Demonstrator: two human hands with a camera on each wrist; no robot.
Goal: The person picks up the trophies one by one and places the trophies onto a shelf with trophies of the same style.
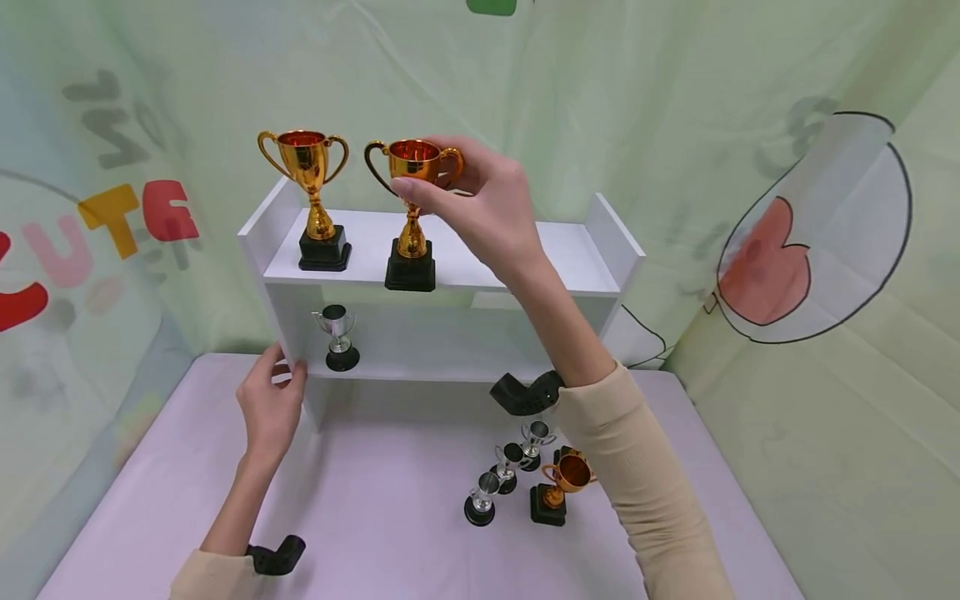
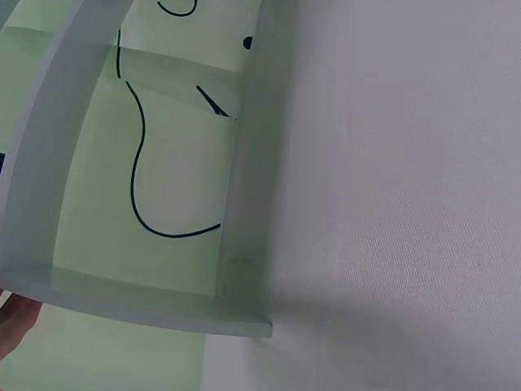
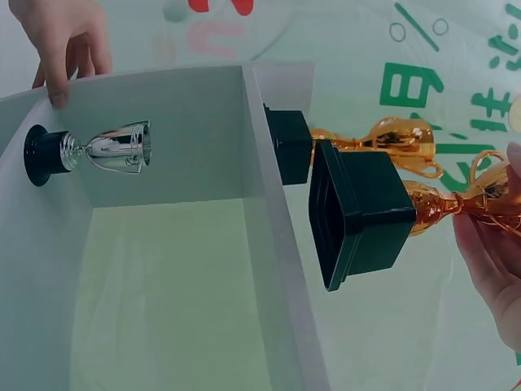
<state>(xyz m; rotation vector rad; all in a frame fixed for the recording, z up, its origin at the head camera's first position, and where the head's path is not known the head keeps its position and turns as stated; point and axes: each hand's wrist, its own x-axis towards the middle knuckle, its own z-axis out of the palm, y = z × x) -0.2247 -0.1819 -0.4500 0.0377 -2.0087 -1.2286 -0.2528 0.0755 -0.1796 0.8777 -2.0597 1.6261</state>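
My right hand pinches a gold trophy cup by its bowl, thumb in front. Its black square base overlaps the top board's front edge in the head view; the right wrist view shows the hollow underside of that base. Left of it, a matching gold trophy stands upright on the top board of the white shelf. My left hand grips the front edge of the shelf's left side panel. A small silver trophy stands on the middle board near that hand.
On the lilac-white tabletop, right of centre, stand three small silver trophies beside a gold-coloured trophy. My right forearm partly covers another black base behind it. Printed curtains hang behind the shelf, and a dark cable runs at its right.
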